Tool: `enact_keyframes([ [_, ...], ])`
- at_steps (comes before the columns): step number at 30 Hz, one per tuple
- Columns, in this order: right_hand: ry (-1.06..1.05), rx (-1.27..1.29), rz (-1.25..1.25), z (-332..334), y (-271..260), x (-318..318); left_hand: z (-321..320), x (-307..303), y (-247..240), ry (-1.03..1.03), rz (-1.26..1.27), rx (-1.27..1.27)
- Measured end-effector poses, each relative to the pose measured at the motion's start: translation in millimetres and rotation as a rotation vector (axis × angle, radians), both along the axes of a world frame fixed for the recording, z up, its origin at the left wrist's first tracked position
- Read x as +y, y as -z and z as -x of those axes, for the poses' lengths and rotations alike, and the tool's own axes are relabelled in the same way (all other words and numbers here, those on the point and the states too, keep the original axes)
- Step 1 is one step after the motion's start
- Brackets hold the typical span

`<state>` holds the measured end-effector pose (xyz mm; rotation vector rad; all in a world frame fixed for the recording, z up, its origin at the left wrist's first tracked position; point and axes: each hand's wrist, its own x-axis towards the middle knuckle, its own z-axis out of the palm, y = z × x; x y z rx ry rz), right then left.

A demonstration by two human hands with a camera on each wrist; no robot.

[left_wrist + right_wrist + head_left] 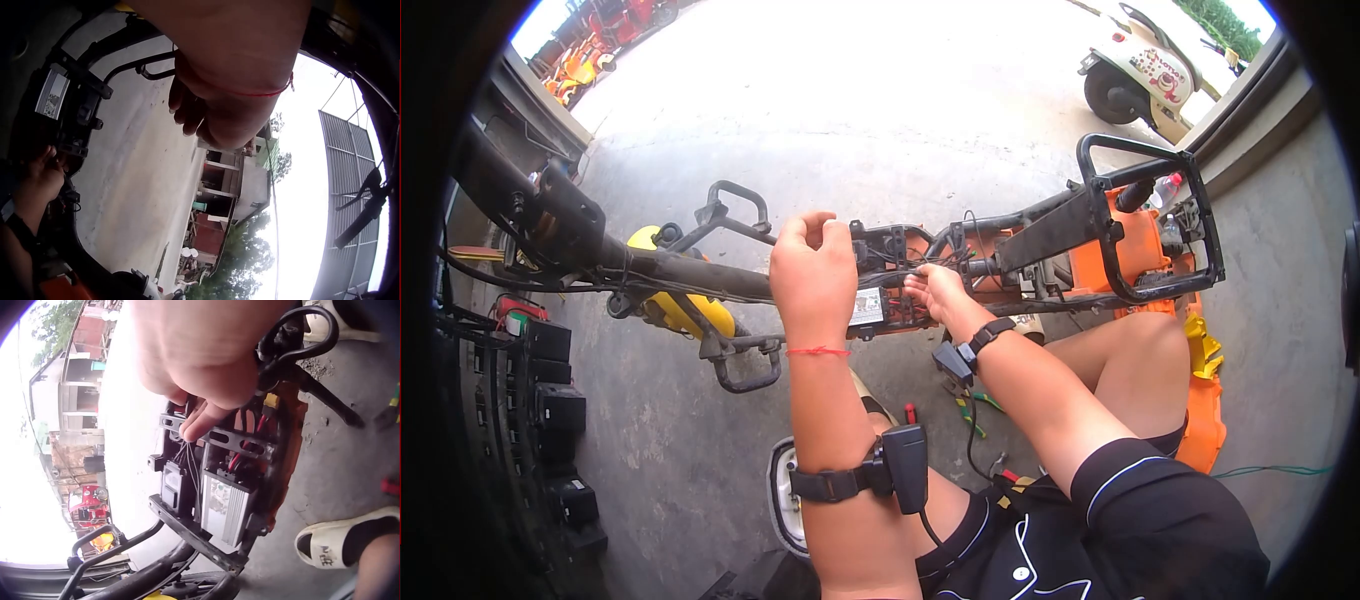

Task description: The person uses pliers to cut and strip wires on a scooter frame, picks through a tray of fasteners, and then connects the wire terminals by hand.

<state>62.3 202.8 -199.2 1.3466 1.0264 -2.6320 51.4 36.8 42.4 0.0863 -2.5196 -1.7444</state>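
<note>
- My left hand (812,268) was over the scooter frame (670,272), which lay on its side across the concrete floor (880,110). Its grip was curled, but I could not tell whether it held anything.
- Just right of it, a bracket on the frame carried the silver controller (224,507), with a black module (172,484) touching its side.
- My right hand (935,292) was at the top of that bracket, its grip narrow. The fingertips (199,424) pinched the thin wires (189,453) that ran down to the module.
- I judged the step in hand to be sorting the controller's wiring. The next move called for a slow, fine pull on a single lead, with the frame steadied.
- I counted one frame, two hands, one controller, one module and one sandal (337,544) on the floor.
</note>
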Motion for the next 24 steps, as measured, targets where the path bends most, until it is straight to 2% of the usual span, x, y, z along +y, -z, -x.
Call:
enact_keyframes([
  [2, -0.084, -0.044, -0.122, -7.1, -0.1, 0.9, -0.4, 3.1, 1.1, 0.008, -0.019, 0.007],
  [5, -0.074, -0.009, -0.137, 1.0, -0.4, 2.3, -2.2, 10.3, 2.3, 0.035, 0.014, 0.028],
  [8, -0.135, 0.059, -0.174, 13.7, -27.4, -0.2, -4.3, 11.5, 2.1, 0.042, 0.018, 0.021],
  [10, -0.273, 0.444, -0.183, 17.8, -55.7, -5.2, -4.0, 10.0, 2.0, 0.063, -0.024, -0.028],
  [12, -0.481, 0.538, -0.208, 13.0, -69.1, -11.5, -2.8, 7.7, 2.5, 0.070, -0.023, -0.029],
  [13, -0.614, 0.547, -0.244, 8.8, -63.8, -12.2, -3.0, 6.4, 3.2, 0.074, -0.019, -0.034],
  [14, -0.650, 0.513, -0.321, -1.5, -60.6, -15.6, -2.8, 5.3, 3.7, 0.078, -0.019, -0.035],
  [16, -0.803, 0.344, -0.482, -19.0, -42.2, -12.5, -1.0, 3.6, 4.7, 0.065, 0.003, -0.048],
  [17, -0.698, 0.359, -0.656, -29.6, -28.4, -15.8, -0.1, 3.5, 3.6, 0.065, 0.003, -0.049],
  [18, -0.700, 0.355, -0.655, -37.2, -21.8, -12.3, 0.4, 3.8, 1.5, 0.060, -0.006, -0.057],
  [22, -0.218, 0.160, -1.028, -66.6, -15.7, 4.6, -1.4, 6.0, 3.7, 0.069, -0.017, -0.061],
  [24, -0.166, 0.076, -1.134, -75.1, -9.8, 16.9, -2.1, 8.2, 4.5, 0.088, -0.006, -0.055],
])
